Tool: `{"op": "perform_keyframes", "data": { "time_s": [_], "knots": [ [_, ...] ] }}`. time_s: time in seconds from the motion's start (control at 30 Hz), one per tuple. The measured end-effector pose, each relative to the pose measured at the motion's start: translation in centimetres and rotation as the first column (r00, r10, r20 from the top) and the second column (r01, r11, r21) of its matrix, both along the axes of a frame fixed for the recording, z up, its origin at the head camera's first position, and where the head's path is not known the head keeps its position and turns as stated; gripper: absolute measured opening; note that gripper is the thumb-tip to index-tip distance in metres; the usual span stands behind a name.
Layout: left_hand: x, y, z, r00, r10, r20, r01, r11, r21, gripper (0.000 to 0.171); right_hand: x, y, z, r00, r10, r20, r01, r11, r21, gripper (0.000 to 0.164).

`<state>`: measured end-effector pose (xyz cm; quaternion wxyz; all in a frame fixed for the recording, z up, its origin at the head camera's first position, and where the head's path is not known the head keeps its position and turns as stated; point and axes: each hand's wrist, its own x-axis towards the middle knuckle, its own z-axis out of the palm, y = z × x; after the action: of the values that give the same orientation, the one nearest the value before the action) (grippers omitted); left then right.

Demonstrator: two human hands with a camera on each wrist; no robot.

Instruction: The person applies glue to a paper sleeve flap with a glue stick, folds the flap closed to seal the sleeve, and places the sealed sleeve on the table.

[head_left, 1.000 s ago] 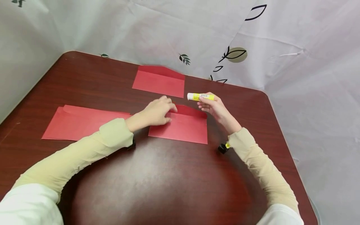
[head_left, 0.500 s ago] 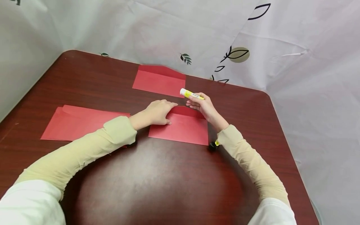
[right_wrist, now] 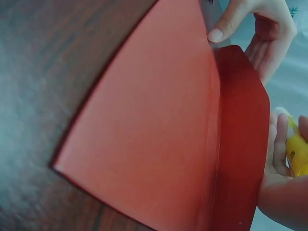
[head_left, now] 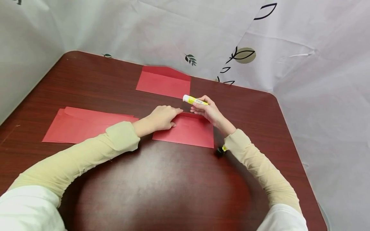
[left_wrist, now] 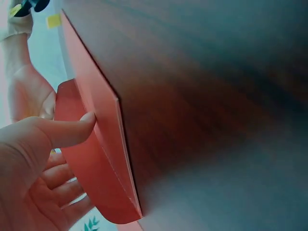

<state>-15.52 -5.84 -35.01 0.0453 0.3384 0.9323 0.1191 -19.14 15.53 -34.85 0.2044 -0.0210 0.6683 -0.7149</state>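
Note:
A red envelope [head_left: 190, 131] lies on the table with its flap [right_wrist: 243, 115] raised toward the front. My left hand [head_left: 162, 118] is at its left end, the thumb at the fold and the fingers [left_wrist: 60, 180] behind the flap, so the flap stands between them. Above the envelope's far edge, my right hand [head_left: 209, 110] grips a yellow glue stick [head_left: 195, 99] with a white cap pointing left. The lower part of this hand is against the back of the flap in the right wrist view.
Another red envelope [head_left: 163, 82] with an unfolded flap lies near the table's far edge. Several stacked red envelopes [head_left: 86, 125] are at the left, partly under the left forearm. A printed white curtain [head_left: 162, 32] hangs right behind the brown table [head_left: 162, 186].
The flap has gone from lying flat to tilting up toward the front. My right hand has moved left and slightly down with the glue stick; my left hand has settled at the envelope's left end.

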Motion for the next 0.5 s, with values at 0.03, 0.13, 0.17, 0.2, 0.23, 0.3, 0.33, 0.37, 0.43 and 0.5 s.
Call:
{"op": "perform_keyframes", "data": {
  "time_s": [0.03,0.13,0.17,0.2,0.23,0.3,0.33,0.37,0.43,0.5],
  "knots": [
    [0.1,0.1,0.0,1.0,-0.022,-0.015,0.022,1.0,-0.01,0.057,0.1,0.0,0.0,1.0,0.005,0.007,-0.005,1.0,0.008,0.013],
    [0.5,0.3,-0.3,0.993,-0.095,-0.07,0.093,0.995,-0.043,0.053,0.5,0.0,-0.1,0.999,0.018,0.027,-0.019,0.999,0.032,0.012],
    [0.6,0.3,-0.4,0.989,-0.119,-0.085,0.115,0.992,-0.052,0.052,0.6,0.0,-0.1,0.999,0.022,0.03,-0.023,0.999,0.038,0.012],
    [0.7,0.4,-0.5,0.985,-0.141,-0.097,0.135,0.989,-0.063,0.051,0.7,-0.1,-0.2,0.999,0.024,0.035,-0.026,0.999,0.042,0.012],
    [0.9,0.5,-0.5,0.982,-0.159,-0.105,0.152,0.986,-0.073,0.05,0.8,-0.1,-0.2,0.999,0.027,0.041,-0.029,0.999,0.046,0.012],
    [1.1,0.6,-0.7,0.976,-0.192,-0.105,0.181,0.978,-0.108,0.048,1.1,-0.2,-0.4,0.998,0.033,0.05,-0.036,0.998,0.053,0.011],
    [1.3,0.6,-0.7,0.974,-0.206,-0.092,0.194,0.973,-0.126,0.048,1.2,-0.2,-0.4,0.998,0.037,0.054,-0.04,0.998,0.058,0.011],
    [1.4,0.6,-0.8,0.972,-0.223,-0.076,0.21,0.967,-0.144,0.048,1.4,-0.2,-0.5,0.997,0.039,0.059,-0.043,0.997,0.065,0.011],
    [1.5,0.6,-0.8,0.969,-0.244,-0.033,0.235,0.958,-0.165,0.048,1.6,-0.2,-0.6,0.997,0.038,0.071,-0.044,0.996,0.078,0.011],
    [1.7,0.5,-0.8,0.966,-0.259,0.014,0.258,0.951,-0.17,0.051,1.9,-0.3,-0.7,0.996,0.033,0.078,-0.04,0.995,0.09,0.012]
  ]
}}
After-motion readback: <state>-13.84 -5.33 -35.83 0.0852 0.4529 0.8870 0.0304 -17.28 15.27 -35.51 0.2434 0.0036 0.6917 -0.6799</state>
